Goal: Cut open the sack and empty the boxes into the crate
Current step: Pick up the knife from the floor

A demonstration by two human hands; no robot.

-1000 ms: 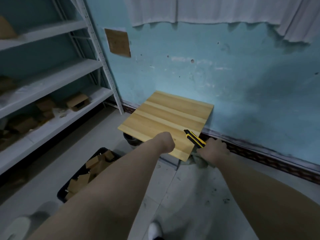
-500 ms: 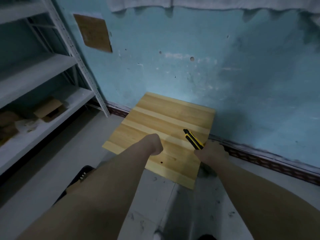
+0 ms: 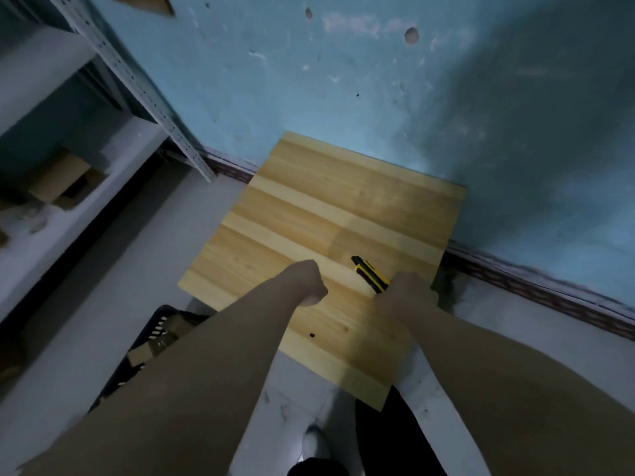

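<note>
1. Crate (image 3: 151,341) of cardboard boxes (image 3: 171,326) sits on the floor, lower left, beside the wooden table (image 3: 330,235).
2. Your right hand (image 3: 403,295) grips a yellow utility knife (image 3: 369,273).
3. Your left hand (image 3: 307,283) is fisted, empty.

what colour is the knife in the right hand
The utility knife is yellow and black, held in the right hand; the head view shows it.

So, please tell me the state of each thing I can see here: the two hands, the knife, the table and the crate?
Left hand: closed in a fist, holding nothing visible.
Right hand: closed around the knife.
Utility knife: held over the table; blade not discernible.
Wooden table: bare top.
Crate: on the floor, holding cardboard boxes.
</note>
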